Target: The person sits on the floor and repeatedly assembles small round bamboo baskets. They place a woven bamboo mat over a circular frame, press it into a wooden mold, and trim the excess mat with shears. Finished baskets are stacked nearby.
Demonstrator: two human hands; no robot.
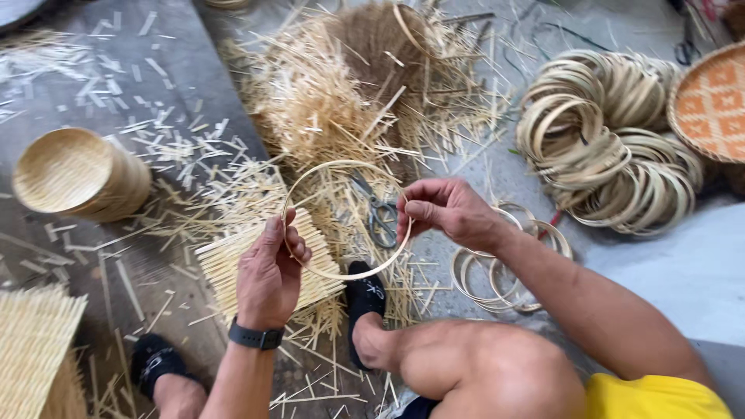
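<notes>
Bare knee in foreground, above the floor. Thin pale bamboo-strip hoop: pinched at its left rim by left hand, at its right rim by right hand, held over steel scissors and woven mat. Likely light, springy, crush-prone; best gripped at opposite edges.

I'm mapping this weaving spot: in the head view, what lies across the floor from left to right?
Stack of round woven baskets → left hand → bamboo hoop in both hands → scissors → right hand → pile of bamboo rings → orange patterned tray.
</notes>
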